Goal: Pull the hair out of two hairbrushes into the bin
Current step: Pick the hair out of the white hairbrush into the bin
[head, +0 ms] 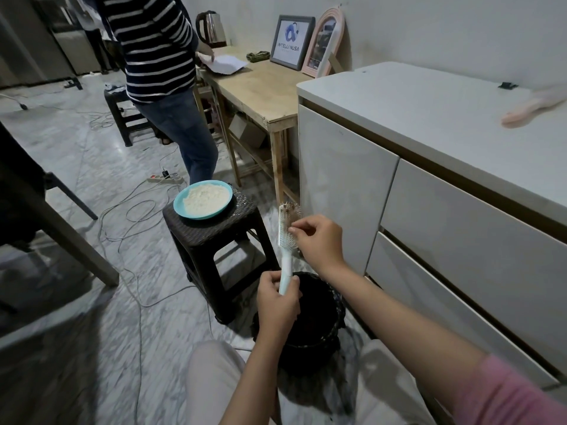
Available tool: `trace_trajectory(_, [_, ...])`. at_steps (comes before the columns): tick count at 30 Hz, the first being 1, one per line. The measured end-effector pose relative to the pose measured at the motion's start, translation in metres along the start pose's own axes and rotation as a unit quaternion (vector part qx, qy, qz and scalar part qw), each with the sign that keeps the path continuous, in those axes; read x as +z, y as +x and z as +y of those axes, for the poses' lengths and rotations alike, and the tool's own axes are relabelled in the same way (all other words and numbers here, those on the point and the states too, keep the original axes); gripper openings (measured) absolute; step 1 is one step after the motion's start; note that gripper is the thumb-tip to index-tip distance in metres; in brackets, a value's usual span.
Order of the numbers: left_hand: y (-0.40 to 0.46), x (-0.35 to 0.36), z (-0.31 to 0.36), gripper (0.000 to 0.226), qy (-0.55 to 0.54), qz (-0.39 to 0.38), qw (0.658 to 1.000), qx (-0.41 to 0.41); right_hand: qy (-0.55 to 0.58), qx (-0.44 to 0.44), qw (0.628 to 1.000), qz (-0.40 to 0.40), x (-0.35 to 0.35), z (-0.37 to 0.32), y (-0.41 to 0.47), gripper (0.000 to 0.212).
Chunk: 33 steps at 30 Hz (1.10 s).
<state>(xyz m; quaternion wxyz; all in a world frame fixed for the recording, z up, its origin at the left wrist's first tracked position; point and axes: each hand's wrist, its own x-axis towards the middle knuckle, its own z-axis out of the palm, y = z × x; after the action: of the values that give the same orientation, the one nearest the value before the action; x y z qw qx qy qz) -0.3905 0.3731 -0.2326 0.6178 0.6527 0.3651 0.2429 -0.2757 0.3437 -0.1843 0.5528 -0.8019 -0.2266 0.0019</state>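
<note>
Above the black bin point(310, 314) on the marble floor point(122, 271), a pale blue hairbrush point(286, 240) stood nearly upright, its bristles facing right with a clump of hair point(293, 210) caught near the top. The left hand point(277, 302) was closed around the lower end of the handle, directly over the bin's opening. The right hand point(320, 239) had its fingertips pinched together at the bristles, about midway up the brush head; whether they actually held hair could not be told. A second hairbrush point(530, 107), pink and blurred, lay on top of the white cabinet point(445, 179) to the right, well apart from both hands. Just left of the bin stood a dark woven stool point(211, 240) carrying a blue plate point(181, 207) heaped with something pale and crumbly. Farther back, a person in a striped top point(153, 47) stood beside a wooden desk point(260, 87), touching papers point(225, 64) on it, with two frames point(291, 41) leaning against the wall.
</note>
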Motion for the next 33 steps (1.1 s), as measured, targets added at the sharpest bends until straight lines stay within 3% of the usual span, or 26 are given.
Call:
trace_trajectory(9, [0.007,-0.007,0.011,0.007,-0.148,-0.013,0.98,-0.13,0.014,0.033,0.998,-0.049,0.004,0.012,-0.011,0.003])
trace_trajectory(15, [0.005,-0.01,0.013,0.017,-0.193,-0.016,0.97,-0.147,-0.025,0.024,0.995,-0.09,-0.001,0.017,-0.01,0.002])
trace_trajectory(22, [0.009,-0.005,0.014,0.011,-0.223,0.001,0.957,-0.184,-0.014,0.018,0.991,-0.134,-0.009,0.019,-0.007,0.005])
trace_trajectory(25, [0.013,-0.002,0.016,0.015,-0.244,0.02,0.946,-0.211,0.031,0.037,0.986,-0.159,-0.017,0.022,-0.004,0.007])
trace_trajectory(29, [0.038,-0.016,0.014,0.02,-0.307,0.138,0.911,-0.24,0.164,0.06,0.956,-0.236,-0.038,0.016,-0.011,0.01])
trace_trajectory(33, [0.062,-0.043,0.009,0.021,-0.294,0.19,0.906,-0.239,0.299,0.145,0.916,-0.223,-0.065,0.019,-0.011,0.018])
